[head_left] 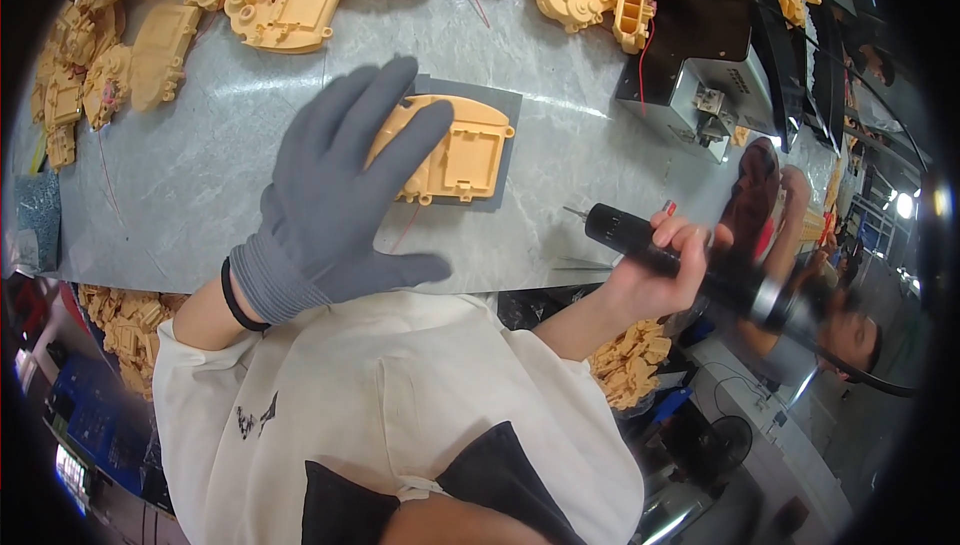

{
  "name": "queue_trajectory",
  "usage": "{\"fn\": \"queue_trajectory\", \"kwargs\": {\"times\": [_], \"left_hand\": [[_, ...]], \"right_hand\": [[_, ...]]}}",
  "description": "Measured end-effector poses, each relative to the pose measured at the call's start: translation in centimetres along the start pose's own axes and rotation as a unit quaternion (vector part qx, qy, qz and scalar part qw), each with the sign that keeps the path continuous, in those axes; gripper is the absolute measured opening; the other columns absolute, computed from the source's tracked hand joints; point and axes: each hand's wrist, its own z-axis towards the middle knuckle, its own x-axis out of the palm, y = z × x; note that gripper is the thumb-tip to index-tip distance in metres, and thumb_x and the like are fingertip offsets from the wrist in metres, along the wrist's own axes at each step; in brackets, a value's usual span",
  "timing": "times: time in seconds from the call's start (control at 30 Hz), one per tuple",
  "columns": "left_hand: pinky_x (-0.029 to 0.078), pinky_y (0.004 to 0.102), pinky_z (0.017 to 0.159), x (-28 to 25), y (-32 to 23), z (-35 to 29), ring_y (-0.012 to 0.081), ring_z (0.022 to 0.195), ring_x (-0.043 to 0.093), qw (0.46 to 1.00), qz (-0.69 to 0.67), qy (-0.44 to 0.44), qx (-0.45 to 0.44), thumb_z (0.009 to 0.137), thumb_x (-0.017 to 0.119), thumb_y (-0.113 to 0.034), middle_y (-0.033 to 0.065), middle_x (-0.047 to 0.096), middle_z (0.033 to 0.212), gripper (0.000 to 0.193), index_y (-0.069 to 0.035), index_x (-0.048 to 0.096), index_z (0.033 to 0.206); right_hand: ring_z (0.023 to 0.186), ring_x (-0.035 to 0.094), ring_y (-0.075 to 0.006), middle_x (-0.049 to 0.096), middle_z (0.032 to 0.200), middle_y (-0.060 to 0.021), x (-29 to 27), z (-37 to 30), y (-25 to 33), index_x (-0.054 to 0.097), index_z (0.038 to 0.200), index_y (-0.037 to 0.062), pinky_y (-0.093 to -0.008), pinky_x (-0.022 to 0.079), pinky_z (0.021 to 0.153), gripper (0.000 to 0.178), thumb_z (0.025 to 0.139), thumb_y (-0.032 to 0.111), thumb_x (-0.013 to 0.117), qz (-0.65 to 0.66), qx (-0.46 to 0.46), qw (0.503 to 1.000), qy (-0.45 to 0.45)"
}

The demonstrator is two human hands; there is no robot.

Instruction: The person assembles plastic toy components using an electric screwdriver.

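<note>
A yellow plastic housing (472, 157) with a rectangular recess lies on a dark grey pad (511, 110) on the table. My left hand (335, 180), in a grey glove, is over the housing's left part, its fingers and thumb spread wide. Whether the fingertips touch the housing I cannot tell, and they hide part of it. To the right, my bare right hand (665, 270) is closed around a black electric screwdriver (625, 233). The thin bit points left, toward the housing but apart from it.
Many yellow housings (285, 13) are heaped along the table's far and left edges. At the back right stands a black and silver machine (700, 85). More yellow parts (630, 365) fill a space below the table edge. Another person (785, 205) is at the right.
</note>
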Motion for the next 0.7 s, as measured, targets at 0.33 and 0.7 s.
{"fn": "queue_trajectory", "kwargs": {"times": [0.33,0.7], "left_hand": [[0.042,0.0412,0.092,2.9,1.2,3.0,0.0349,0.115,0.045,0.999,0.001,0.035,0.034,0.057,0.077,-0.026,0.0223,0.038,0.132,0.081,-0.009,0.043,0.128],[0.043,0.0405,0.084,6.3,3.0,0.8,0.033,0.098,0.054,0.985,-0.09,-0.135,0.057,0.054,0.08,-0.018,0.016,0.056,0.106,0.075,-0.004,0.047,0.12]], "right_hand": [[0.048,0.047,-0.0141,0.049,0.062,-0.004,1.1,10.2,3.7,0.037,0.113,0.0031,-0.0281,0.042,0.052,0.046,0.069,-0.003,0.051,0.036,-0.171,0.984,0.034],[0.043,0.046,-0.0174,0.048,0.057,-0.0081,3.2,13.7,2.0,0.044,0.087,0.0003,-0.0296,0.043,0.048,0.026,0.064,-0.009,0.054,-0.056,-0.147,0.985,0.069]]}}
